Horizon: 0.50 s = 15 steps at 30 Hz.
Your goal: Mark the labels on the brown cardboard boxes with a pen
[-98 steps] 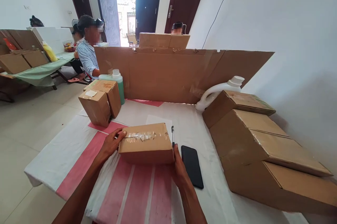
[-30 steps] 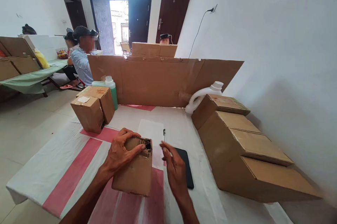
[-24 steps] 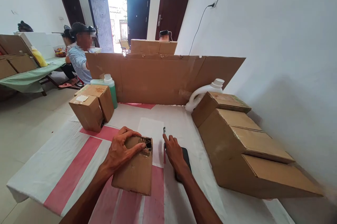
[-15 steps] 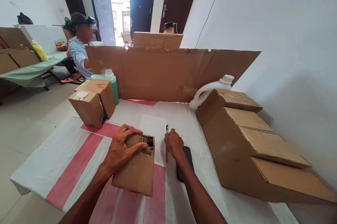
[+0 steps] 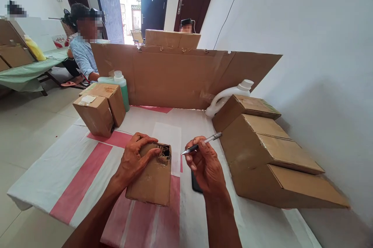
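Box (image 5: 151, 180) stands on end on bench (image 5: 67, 174) | left hand (image 5: 134, 158) clamps its torn top | right hand (image 5: 205, 164) pinches pen (image 5: 201, 144), tip toward box

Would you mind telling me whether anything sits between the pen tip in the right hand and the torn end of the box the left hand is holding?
Nothing visible does. The pen in the right hand points at the torn end of the box across an open gap; the left hand grips the box's far side.
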Tool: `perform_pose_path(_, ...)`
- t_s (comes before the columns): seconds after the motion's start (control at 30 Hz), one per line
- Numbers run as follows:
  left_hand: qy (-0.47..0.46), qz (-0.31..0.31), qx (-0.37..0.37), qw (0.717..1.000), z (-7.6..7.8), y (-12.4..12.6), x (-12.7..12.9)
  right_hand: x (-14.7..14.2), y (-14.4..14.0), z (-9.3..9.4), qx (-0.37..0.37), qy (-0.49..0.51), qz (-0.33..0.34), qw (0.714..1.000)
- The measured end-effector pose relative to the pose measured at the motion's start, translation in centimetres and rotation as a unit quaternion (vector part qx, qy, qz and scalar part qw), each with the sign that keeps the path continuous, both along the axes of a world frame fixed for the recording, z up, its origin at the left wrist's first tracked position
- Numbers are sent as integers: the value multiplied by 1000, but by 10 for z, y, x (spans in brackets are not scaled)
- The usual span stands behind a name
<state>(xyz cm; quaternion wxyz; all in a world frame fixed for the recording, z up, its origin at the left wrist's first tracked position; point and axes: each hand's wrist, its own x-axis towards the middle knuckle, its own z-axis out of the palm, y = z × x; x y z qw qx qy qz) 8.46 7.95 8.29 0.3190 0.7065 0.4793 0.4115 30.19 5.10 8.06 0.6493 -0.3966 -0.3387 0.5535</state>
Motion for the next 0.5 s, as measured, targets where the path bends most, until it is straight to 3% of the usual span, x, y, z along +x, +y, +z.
perform_pose_path(0.1,7,-14,22,1000,0,-1,-1,-28,-15,10,72,20,-29,997)
perform_pose_path(0.27,11,-25,39,999,-1,-5,-2,-62,-18,-6,134,-74,-149,977)
perform_pose_path(0.5,0,-28,33,999,2,-6,1,-64,-23,-11,156,-222,-193,943)
